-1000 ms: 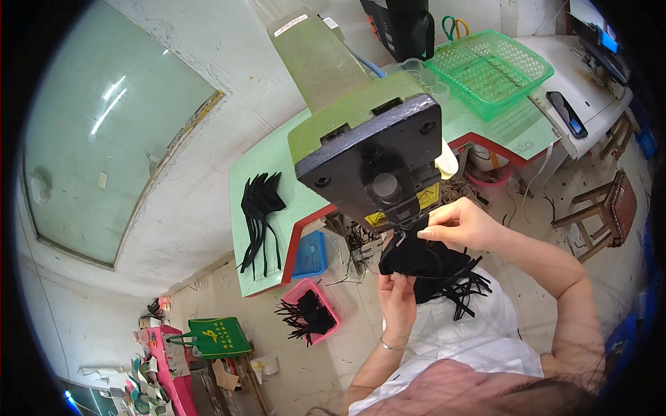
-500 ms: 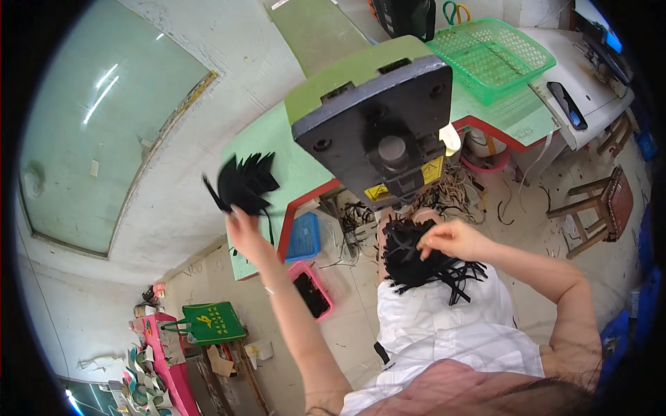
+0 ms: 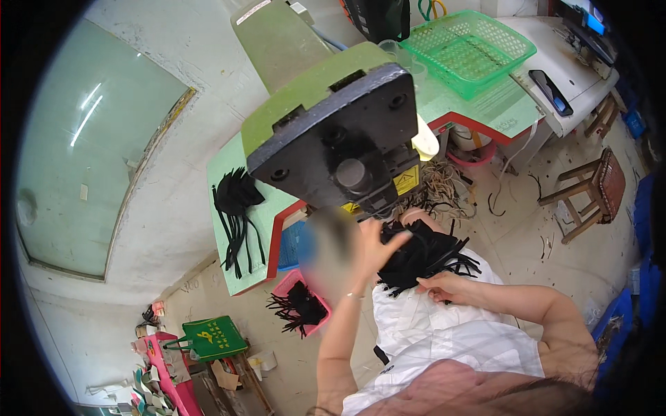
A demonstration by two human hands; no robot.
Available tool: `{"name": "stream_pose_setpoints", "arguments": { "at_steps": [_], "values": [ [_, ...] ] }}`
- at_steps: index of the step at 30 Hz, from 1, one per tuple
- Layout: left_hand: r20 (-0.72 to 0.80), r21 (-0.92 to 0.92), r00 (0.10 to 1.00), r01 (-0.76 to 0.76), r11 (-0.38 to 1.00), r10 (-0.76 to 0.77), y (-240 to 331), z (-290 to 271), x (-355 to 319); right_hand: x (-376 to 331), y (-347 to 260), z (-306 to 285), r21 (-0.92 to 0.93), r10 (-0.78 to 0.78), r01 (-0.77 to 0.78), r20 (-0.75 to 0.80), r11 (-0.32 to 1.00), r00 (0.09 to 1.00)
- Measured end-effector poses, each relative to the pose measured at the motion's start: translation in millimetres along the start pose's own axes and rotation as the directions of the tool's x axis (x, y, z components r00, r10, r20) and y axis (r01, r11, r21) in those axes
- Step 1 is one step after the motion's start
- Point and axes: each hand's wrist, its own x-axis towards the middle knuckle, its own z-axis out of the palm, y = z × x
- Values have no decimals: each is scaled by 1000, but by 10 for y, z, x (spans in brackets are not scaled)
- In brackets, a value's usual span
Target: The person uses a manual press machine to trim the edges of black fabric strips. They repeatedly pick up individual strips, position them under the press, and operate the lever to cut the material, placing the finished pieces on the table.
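Observation:
A bundle of black fabric-like strips (image 3: 423, 253) lies across my lap, over the white clothing. My left hand (image 3: 373, 253) is at its left side, thumb and fingers apart, with nothing plainly held; its fingertips are near the machine head. At the bundle's near edge my right hand (image 3: 444, 286) is closed, its fingertips pinching the strip ends. A second black bundle (image 3: 237, 197) rests on the left part of the green table (image 3: 274, 204), strips trailing toward the near edge. More black strips (image 3: 298, 305) lie in the pink basket (image 3: 325, 320) and hang over its side.
The green machine's dark head (image 3: 333, 132) overhangs my lap. A blue basket (image 3: 291, 246) stands under the table, partly blurred over. A green basket (image 3: 472, 52) and a phone (image 3: 550, 92) are at the back right, a wooden stool (image 3: 590, 194) at right. Strip scraps (image 3: 447, 191) litter the floor.
My left hand has left the black bundle by the table and come right to my lap. Black strips now hang over the pink basket's side. My right hand has lowered to the lap bundle's edge.

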Motion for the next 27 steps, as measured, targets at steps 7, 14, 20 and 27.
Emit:
{"name": "stream_pose_setpoints", "arguments": {
  "at_steps": [7, 14, 20, 27],
  "values": [
    [-52, -5, 992, 118, 993, -118, -599, 907, -79, 62, 82, -28, 45, -21, 23, -57, 999, 998],
    [-628, -120, 681, 393, 912, -376, -1216, 194, 2, -18, 49, -17, 33, 21, -20, -24, 999, 999],
    [-4, -23, 1000, 4, 1000, -5, 145, 166, -593, -158, 20, -21, 56, 19, -18, -18, 998, 1000],
    [-86, -163, 963, 240, 957, -256, 528, 437, -1067, -496, -97, 192, -68, -227, 224, -37, 972, 973]
  ]
}}
